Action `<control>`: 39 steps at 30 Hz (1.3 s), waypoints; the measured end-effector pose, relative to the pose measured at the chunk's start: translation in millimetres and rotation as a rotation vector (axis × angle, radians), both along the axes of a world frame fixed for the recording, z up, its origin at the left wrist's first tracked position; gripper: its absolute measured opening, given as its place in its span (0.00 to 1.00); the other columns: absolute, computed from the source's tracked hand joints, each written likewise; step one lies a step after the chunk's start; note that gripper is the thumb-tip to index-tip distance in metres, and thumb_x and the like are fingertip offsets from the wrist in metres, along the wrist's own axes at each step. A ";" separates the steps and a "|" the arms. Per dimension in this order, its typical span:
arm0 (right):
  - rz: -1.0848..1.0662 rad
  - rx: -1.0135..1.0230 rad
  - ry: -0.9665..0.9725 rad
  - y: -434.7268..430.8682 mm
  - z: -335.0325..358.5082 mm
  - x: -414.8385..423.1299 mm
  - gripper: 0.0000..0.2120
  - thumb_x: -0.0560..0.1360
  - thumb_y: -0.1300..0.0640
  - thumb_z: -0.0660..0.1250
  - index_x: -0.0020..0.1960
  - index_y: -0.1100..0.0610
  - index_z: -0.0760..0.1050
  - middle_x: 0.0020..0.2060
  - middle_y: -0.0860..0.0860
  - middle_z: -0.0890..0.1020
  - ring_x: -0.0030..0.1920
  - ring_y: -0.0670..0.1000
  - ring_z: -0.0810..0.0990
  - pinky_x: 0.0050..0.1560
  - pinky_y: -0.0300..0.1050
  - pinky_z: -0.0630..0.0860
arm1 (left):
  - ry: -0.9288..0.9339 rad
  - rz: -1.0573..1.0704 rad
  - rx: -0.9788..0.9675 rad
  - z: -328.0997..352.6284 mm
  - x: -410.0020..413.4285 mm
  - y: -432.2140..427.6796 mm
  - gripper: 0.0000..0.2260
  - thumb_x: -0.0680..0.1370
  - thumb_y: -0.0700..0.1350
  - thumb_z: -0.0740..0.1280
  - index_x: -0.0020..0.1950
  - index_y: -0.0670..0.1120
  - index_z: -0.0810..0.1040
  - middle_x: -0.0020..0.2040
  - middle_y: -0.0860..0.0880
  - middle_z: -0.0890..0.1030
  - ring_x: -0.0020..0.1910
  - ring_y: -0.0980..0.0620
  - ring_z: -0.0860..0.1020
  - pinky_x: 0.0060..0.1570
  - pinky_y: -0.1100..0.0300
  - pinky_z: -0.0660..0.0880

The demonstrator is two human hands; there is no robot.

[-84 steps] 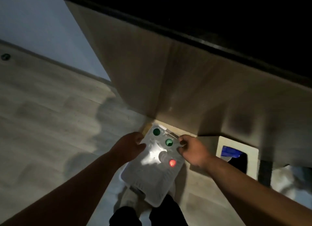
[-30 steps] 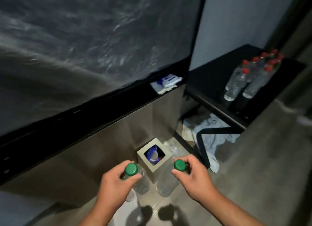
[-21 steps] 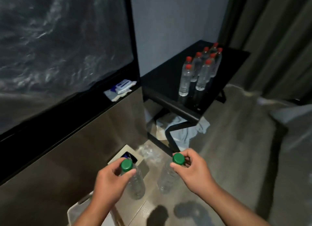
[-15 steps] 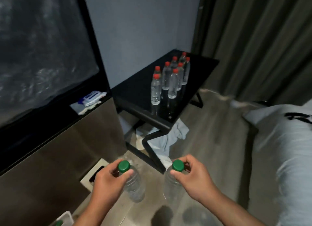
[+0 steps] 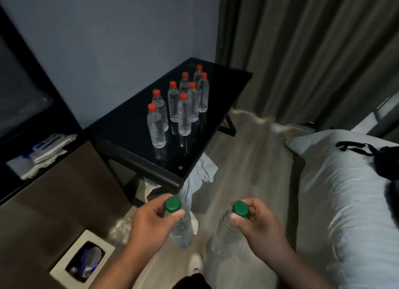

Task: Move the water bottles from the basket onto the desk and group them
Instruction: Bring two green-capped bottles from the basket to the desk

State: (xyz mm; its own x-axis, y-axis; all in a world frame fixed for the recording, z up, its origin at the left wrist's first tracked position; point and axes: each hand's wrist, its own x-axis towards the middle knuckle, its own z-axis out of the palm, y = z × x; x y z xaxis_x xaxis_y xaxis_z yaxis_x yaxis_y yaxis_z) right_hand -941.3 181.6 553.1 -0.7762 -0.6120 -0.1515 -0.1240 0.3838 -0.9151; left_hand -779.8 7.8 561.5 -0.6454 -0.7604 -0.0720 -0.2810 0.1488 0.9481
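My left hand grips the neck of a clear green-capped water bottle, held upright above the floor. My right hand holds a second green-capped bottle the same way. Ahead stands the black desk, its near corner just beyond my hands. Several clear red-capped bottles stand upright in a tight cluster on its top. The basket is out of view.
A white square bin with rubbish sits on the floor at the lower left. A cloth lies under the desk. A bed with a white sheet fills the right. A dark ledge on the left carries a folded white packet.
I have lifted two green-capped bottles out of the basket and turned right. The desk with the red-capped bottles has come to the middle of view and nearer; the basket has left the frame.
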 end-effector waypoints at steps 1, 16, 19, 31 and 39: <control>-0.002 0.016 0.006 -7.2 -3.1 -12.3 0.10 0.69 0.64 0.75 0.44 0.53 0.77 0.43 0.45 0.85 0.43 0.44 0.83 0.45 0.35 0.77 | -0.014 -0.008 0.001 -6.2 -14.1 -8.3 0.05 0.69 0.36 0.74 0.41 0.46 0.83 0.38 0.46 0.83 0.35 0.57 0.78 0.36 0.68 0.72; -0.233 0.081 -0.017 -67.1 -10.3 -174.5 0.12 0.68 0.62 0.76 0.42 0.47 0.76 0.43 0.45 0.85 0.44 0.45 0.84 0.49 0.50 0.80 | -0.081 -0.155 0.055 -18.9 -217.9 -106.9 0.08 0.68 0.35 0.75 0.39 0.49 0.83 0.37 0.49 0.83 0.37 0.58 0.80 0.40 0.65 0.76; -0.235 0.099 -0.059 -77.5 -18.5 -206.1 0.12 0.68 0.63 0.76 0.41 0.49 0.77 0.40 0.45 0.85 0.40 0.45 0.83 0.46 0.49 0.80 | -0.099 -0.130 0.083 -18.6 -241.5 -114.3 0.09 0.69 0.36 0.74 0.39 0.50 0.83 0.38 0.48 0.83 0.36 0.59 0.79 0.39 0.65 0.75; 0.165 0.032 -0.052 -167.9 -26.1 -379.8 0.12 0.67 0.60 0.76 0.42 0.48 0.77 0.40 0.45 0.83 0.41 0.45 0.82 0.44 0.44 0.79 | -0.136 0.328 0.125 -21.1 -328.9 -126.9 0.13 0.69 0.38 0.76 0.43 0.57 0.83 0.40 0.50 0.85 0.39 0.54 0.82 0.44 0.51 0.78; 0.367 -0.002 -0.026 -223.3 -13.3 -454.8 0.11 0.68 0.60 0.76 0.43 0.48 0.76 0.40 0.37 0.82 0.40 0.40 0.80 0.38 0.31 0.75 | -0.056 0.542 0.072 -9.0 -372.1 -130.6 0.18 0.69 0.35 0.75 0.39 0.61 0.82 0.41 0.48 0.85 0.36 0.58 0.80 0.39 0.64 0.76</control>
